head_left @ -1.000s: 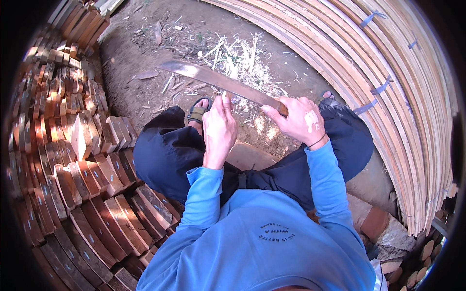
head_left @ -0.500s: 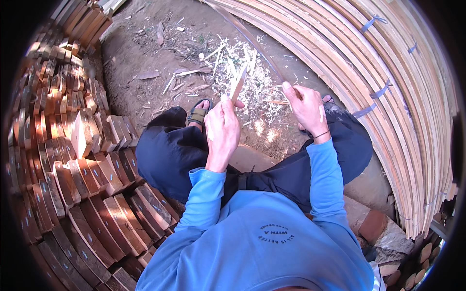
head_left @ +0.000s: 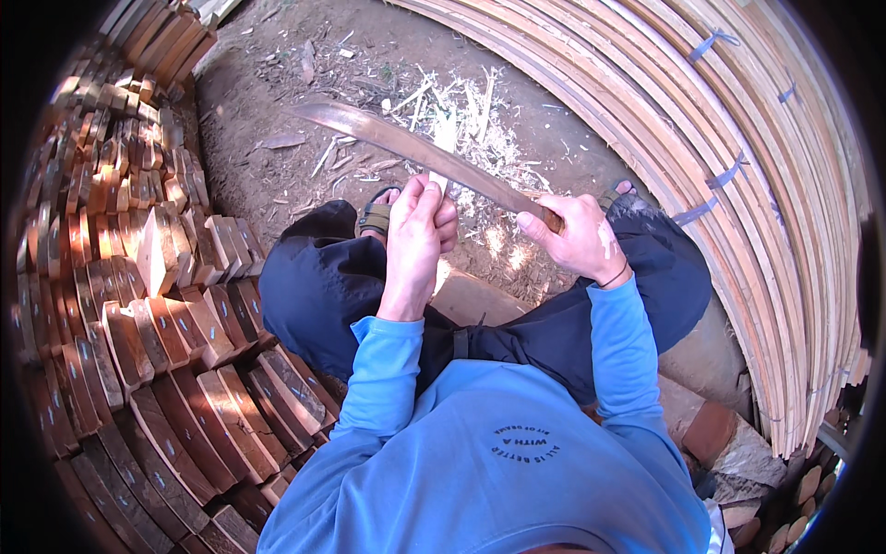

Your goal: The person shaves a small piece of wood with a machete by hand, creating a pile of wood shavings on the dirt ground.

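My right hand [head_left: 577,238] is closed around the handle of a machete [head_left: 397,137]. Its long, slightly curved blade points left and lies across a short, pale wooden stick [head_left: 445,132]. Pinched upright between the thumb and fingers of my left hand [head_left: 415,242], the stick shows above and below the blade. Whether the edge touches the wood I cannot tell. Beyond both hands, a pile of pale wood shavings [head_left: 494,157] covers the dirt.
Stacked brown wooden blocks [head_left: 198,415] rise close on my left. Long, bent pale wood strips [head_left: 738,194], bundled with blue ties, curve along my right. My sandalled feet flank the dirt ground [head_left: 249,175], where bark scraps are scattered.
The machete has swung from pointing away from me to lying leftward across the stick. My right hand has turned and come slightly down; the stick now stands more upright in my left.
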Demonstrator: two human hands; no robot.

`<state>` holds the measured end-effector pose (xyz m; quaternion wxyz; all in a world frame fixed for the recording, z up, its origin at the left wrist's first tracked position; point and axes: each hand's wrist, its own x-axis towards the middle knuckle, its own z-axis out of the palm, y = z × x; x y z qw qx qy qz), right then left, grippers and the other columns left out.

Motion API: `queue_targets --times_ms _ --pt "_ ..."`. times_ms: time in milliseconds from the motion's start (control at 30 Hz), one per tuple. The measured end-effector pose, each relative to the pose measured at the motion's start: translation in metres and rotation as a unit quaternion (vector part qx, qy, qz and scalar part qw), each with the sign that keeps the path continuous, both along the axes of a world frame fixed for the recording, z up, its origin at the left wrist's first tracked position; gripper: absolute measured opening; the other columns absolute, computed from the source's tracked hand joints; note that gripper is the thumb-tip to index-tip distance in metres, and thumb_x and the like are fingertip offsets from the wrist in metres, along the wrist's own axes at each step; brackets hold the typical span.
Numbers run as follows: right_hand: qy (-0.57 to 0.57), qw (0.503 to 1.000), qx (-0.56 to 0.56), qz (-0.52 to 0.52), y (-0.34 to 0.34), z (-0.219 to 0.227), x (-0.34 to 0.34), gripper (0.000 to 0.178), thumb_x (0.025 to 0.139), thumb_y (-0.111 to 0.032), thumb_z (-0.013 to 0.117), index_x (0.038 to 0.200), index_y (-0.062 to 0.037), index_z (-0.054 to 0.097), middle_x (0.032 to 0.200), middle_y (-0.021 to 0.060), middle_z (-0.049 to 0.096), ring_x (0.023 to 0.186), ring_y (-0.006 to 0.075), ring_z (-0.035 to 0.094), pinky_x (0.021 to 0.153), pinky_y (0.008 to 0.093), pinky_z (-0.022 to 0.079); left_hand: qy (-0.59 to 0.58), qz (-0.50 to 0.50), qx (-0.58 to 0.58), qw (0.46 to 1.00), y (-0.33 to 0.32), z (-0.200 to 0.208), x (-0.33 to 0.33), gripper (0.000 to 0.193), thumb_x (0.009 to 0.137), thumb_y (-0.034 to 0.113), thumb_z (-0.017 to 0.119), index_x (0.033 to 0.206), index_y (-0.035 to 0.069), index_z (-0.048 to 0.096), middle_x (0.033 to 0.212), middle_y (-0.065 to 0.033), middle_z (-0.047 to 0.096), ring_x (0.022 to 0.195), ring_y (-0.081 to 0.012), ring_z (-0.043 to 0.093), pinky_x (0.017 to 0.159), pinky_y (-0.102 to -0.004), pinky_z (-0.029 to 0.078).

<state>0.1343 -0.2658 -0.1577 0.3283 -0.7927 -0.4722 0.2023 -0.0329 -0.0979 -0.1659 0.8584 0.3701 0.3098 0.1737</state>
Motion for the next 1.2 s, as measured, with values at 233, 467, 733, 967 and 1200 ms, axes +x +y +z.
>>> queue_targets --times_ms 233,467,733,967,1200 --pt "0.043 0.999 0.003 0.017 0.003 0.005 -0.004 0.059 0.093 -0.054 0.068 0.076 0.0027 0.065 0.064 0.02 0.057 0.057 0.0365 0.059 0.057 0.045 0.045 0.013 -0.033 -0.009 0.999 -0.006 0.013 -0.001 0.021 0.109 0.023 0.049 0.101 0.003 0.053 0.063 0.002 0.042 0.048 -0.0052 0.034 0.044 -0.0225 0.026" --pt "0.068 0.997 -0.021 0.019 0.003 -0.001 -0.003 0.059 0.095 -0.054 0.066 0.077 0.0022 0.068 0.061 0.018 0.057 0.056 0.0355 0.06 0.058 0.044 0.046 -0.001 -0.067 -0.025 0.997 -0.003 0.007 -0.006 0.024 0.108 0.024 0.049 0.098 0.003 0.055 0.058 0.0046 0.037 0.043 -0.005 0.027 0.041 -0.0232 0.021" --pt "0.001 0.999 -0.03 -0.031 0.019 -0.015 -0.002 0.06 0.094 -0.058 0.064 0.08 -0.0002 0.072 0.063 0.0193 0.062 0.061 0.0366 0.065 0.061 0.045 0.048 0.014 -0.044 -0.028 0.999 -0.01 0.007 -0.002 0.022 0.108 0.023 0.05 0.097 0.004 0.055 0.056 0.0057 0.035 0.042 -0.0047 0.026 0.041 -0.0237 0.021" --pt "0.056 0.991 -0.019 -0.118 0.03 -0.038 0.02 0.066 0.098 -0.06 0.058 0.078 0.0026 0.068 0.062 0.0211 0.057 0.06 0.033 0.057 0.06 0.0447 0.044 -0.016 -0.072 -0.02 0.997 -0.011 0.014 -0.005 0.021 0.108 0.022 0.048 0.097 0.005 0.055 0.056 0.005 0.036 0.042 -0.0051 0.028 0.042 -0.0239 0.021" --pt "0.085 0.996 0.005 -0.007 0.005 -0.009 -0.002 0.06 0.099 -0.053 0.06 0.079 0.0025 0.067 0.057 0.0147 0.049 0.053 0.0254 0.047 0.054 0.0412 0.037 -0.08 -0.001 -0.113 0.99 -0.004 0.019 -0.006 0.025 0.11 0.023 0.044 0.097 0.005 0.054 0.056 0.0049 0.035 0.042 -0.0053 0.026 0.042 -0.0234 0.021"
